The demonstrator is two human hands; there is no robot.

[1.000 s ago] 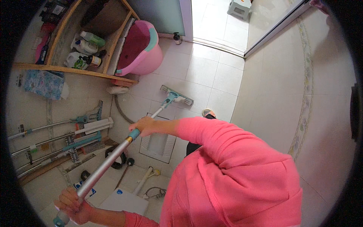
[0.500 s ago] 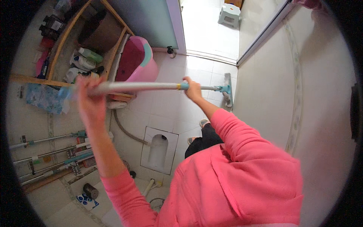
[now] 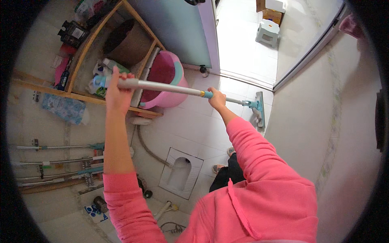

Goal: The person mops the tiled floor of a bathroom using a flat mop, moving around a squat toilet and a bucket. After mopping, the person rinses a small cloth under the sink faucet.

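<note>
A long-handled mop [image 3: 170, 87] slants across the view, with a pale grey pole and light-blue fittings. My left hand [image 3: 120, 90] is closed round the upper end of its pole, just below the blue end cap. Farther down, by the yellow-and-blue collar, my right hand [image 3: 217, 99] wraps the pole. The narrow flat mop head [image 3: 260, 110] rests on the white tiled floor, close to the right wall and near the doorway.
Left of the pole stands a pink tub [image 3: 178, 91] beside a wooden-framed shelf [image 3: 73, 69] with bottles. A squat toilet [image 3: 181, 173] is set in the floor. A pump bottle [image 3: 203, 71] stands by the door frame; a stool [image 3: 268, 33] is beyond the doorway.
The whole view has shifted, so the room appears farther right and lower. My left hand has moved forward with the pole's upper end. Both hands keep their hold; the mop head stays by the wall.
</note>
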